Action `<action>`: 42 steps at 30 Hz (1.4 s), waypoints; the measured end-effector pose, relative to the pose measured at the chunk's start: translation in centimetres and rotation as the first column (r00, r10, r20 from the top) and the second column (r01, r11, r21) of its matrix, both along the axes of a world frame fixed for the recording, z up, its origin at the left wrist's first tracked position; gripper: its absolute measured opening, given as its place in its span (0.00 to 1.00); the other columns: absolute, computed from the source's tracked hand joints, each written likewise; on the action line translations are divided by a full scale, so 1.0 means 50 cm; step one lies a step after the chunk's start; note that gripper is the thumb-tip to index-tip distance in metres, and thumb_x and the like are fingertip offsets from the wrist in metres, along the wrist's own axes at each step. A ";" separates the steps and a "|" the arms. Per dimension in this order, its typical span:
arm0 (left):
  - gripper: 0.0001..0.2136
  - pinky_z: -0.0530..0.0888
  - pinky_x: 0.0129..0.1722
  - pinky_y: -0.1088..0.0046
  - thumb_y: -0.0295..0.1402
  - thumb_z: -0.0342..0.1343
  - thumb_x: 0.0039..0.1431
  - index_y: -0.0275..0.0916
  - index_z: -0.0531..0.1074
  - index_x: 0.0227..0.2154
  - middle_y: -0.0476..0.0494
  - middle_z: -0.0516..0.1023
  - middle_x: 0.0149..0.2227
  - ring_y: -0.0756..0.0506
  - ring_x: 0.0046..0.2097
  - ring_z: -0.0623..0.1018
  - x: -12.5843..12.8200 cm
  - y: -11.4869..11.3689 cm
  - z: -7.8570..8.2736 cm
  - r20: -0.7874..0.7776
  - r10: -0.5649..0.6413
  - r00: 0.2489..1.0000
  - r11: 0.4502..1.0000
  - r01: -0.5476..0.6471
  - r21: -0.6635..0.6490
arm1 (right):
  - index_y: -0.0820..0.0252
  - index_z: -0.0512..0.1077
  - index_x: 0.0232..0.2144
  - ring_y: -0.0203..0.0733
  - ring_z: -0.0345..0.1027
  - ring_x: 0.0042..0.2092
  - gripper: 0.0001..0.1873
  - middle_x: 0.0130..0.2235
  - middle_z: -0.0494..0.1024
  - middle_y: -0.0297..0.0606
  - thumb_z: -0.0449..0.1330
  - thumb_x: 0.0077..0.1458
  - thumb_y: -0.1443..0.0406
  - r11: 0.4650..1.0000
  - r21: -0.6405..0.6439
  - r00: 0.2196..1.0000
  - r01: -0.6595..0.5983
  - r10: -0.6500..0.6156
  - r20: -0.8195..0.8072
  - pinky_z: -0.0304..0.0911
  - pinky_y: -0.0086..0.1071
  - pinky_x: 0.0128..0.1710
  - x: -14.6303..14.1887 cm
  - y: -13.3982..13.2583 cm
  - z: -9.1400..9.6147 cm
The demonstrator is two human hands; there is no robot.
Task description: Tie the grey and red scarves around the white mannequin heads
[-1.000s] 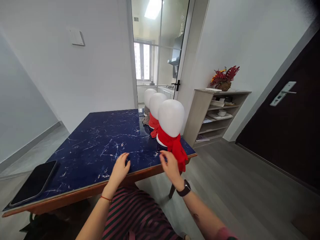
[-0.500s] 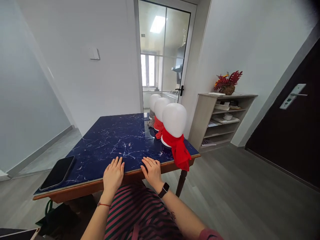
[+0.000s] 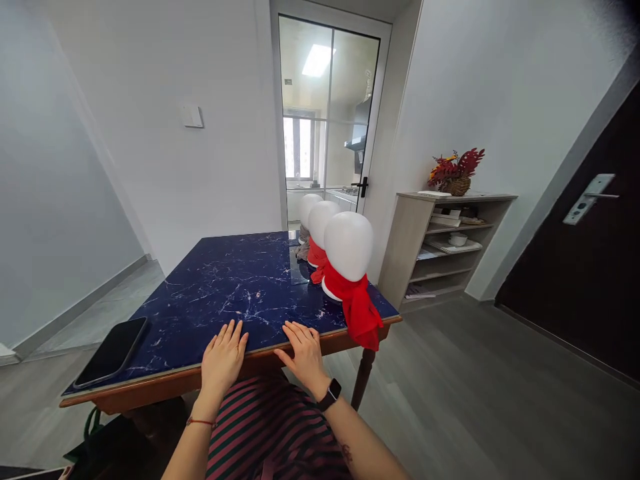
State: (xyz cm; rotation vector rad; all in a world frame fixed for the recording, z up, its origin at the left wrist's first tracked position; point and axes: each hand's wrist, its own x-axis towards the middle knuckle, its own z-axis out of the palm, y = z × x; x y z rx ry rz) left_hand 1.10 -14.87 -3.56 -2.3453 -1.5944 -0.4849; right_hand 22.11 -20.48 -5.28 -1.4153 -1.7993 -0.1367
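Observation:
My left hand [image 3: 223, 355] lies flat on the front edge of a dark blue marbled table [image 3: 210, 280], fingers stretched out, holding nothing. Further right on the same edge rests my right hand [image 3: 303, 353], its fingers flat and the thumb spread away. Three white mannequin heads stand in a row along the table's right side. The nearest head [image 3: 349, 245] wears a red scarf [image 3: 361, 310] whose end hangs over the edge. Behind it, the middle head [image 3: 323, 221] also has red cloth at its neck. Grey cloth [image 3: 303, 245] wraps the farthest head [image 3: 309, 207].
A black phone [image 3: 113, 352] lies at the table's left front corner. To the right stands a low shelf [image 3: 400, 247] with a basket of red leaves [image 3: 459, 183] on top. A glass door [image 3: 330, 120] is behind the table, and a dark door [image 3: 590, 253] is at far right.
The view has tilted up slightly, so the scene sits a little lower. My right thumb has spread further from its fingers. Both hands stay on the table edge.

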 end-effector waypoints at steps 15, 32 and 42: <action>0.23 0.61 0.56 0.57 0.37 0.36 0.63 0.35 0.64 0.56 0.36 0.63 0.59 0.37 0.60 0.63 0.005 -0.005 0.002 0.008 0.049 0.999 0.998 -0.049 0.028 | 0.55 0.64 0.54 0.46 0.59 0.57 0.23 0.55 0.69 0.41 0.53 0.58 0.53 1.000 0.013 0.999 0.020 -0.021 0.048 0.49 0.42 0.54 -0.002 -0.002 -0.001; 0.23 0.62 0.56 0.59 0.39 0.36 0.63 0.37 0.63 0.57 0.38 0.64 0.59 0.39 0.60 0.63 0.010 -0.012 0.009 0.005 0.078 0.997 0.997 -0.078 0.029 | 0.57 0.64 0.53 0.45 0.58 0.57 0.23 0.55 0.69 0.41 0.52 0.59 0.54 1.000 0.018 0.999 0.008 -0.008 0.031 0.47 0.41 0.54 -0.004 -0.001 -0.006; 0.22 0.62 0.56 0.59 0.38 0.36 0.64 0.38 0.64 0.56 0.39 0.64 0.59 0.39 0.60 0.63 0.013 -0.019 0.016 0.022 0.081 0.996 0.997 -0.082 0.013 | 0.57 0.65 0.53 0.45 0.59 0.56 0.23 0.54 0.70 0.42 0.52 0.59 0.55 0.999 0.048 0.997 0.025 -0.028 0.072 0.48 0.41 0.54 -0.003 0.000 -0.009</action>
